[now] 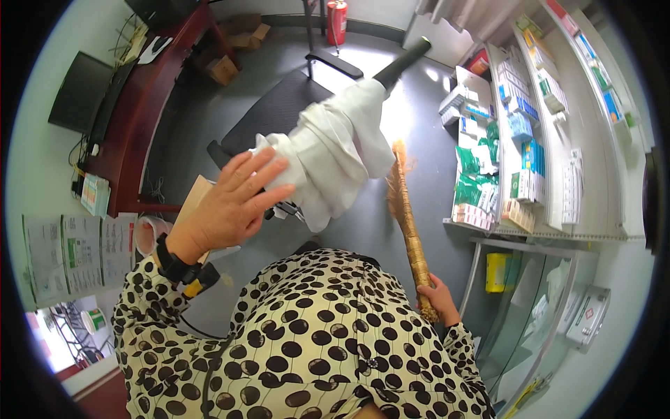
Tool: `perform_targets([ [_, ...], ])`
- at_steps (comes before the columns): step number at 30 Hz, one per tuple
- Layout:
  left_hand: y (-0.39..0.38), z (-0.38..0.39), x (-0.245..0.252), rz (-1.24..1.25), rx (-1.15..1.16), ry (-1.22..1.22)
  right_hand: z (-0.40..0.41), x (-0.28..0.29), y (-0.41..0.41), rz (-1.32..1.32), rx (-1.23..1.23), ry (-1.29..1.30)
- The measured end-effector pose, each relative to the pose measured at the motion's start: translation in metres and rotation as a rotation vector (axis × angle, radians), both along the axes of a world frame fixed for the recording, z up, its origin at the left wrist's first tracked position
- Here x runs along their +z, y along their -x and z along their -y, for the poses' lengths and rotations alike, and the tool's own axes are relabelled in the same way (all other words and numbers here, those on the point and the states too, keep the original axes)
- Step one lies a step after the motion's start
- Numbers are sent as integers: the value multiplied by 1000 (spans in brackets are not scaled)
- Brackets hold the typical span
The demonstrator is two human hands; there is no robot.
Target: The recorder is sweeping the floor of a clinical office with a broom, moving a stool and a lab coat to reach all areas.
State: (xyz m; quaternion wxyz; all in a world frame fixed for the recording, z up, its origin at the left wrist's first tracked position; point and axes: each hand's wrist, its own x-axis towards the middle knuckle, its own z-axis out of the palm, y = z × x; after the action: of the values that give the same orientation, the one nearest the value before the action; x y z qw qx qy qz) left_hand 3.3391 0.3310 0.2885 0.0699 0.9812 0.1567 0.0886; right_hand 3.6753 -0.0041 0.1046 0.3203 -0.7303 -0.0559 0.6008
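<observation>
My left hand (235, 199) lies over the near left end of a white cloth (335, 141), fingers extended and touching it. The cloth is draped in folds over what looks like the backrest of a black office chair (282, 112). A dark end of that part (403, 63) sticks out beyond the cloth. On the other side, my right hand (439, 298) grips a straw broom (411, 230) near its bound lower end. The broom's loose, frayed fibres point away from me, over the grey floor. Part of the chair is hidden beneath the cloth.
Shelves (555, 220) with medicine boxes stand on the right, above a glass cabinet (523, 304). A dark red desk (141, 115) with a monitor (81, 94) runs along the left. Ahead are a fire extinguisher (337, 23) and cardboard boxes (222, 69). A pink bin (149, 233) stands left.
</observation>
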Motion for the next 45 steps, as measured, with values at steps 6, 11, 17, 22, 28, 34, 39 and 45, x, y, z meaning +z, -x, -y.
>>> perform_targets([
  [6,18,32,-28,4,-20,192,-39,6,-10,-10,-29,-10],
  [11,29,64,-59,41,-23,327,-86,25,-28,-79,-32,-21],
  [17,16,81,-58,107,244,721,-149,37,-76,-66,100,-41],
  [22,-23,85,-47,117,551,652,-219,50,-107,-179,170,-12],
  [28,-33,92,-53,-8,726,601,-272,82,-114,-180,294,16],
  [34,-36,98,-51,5,780,618,-321,88,-131,-2,518,18],
  [39,-42,98,-51,48,870,571,-372,103,-128,278,940,-380],
  [45,-45,73,-59,187,1016,420,-474,102,-86,202,859,-321],
])
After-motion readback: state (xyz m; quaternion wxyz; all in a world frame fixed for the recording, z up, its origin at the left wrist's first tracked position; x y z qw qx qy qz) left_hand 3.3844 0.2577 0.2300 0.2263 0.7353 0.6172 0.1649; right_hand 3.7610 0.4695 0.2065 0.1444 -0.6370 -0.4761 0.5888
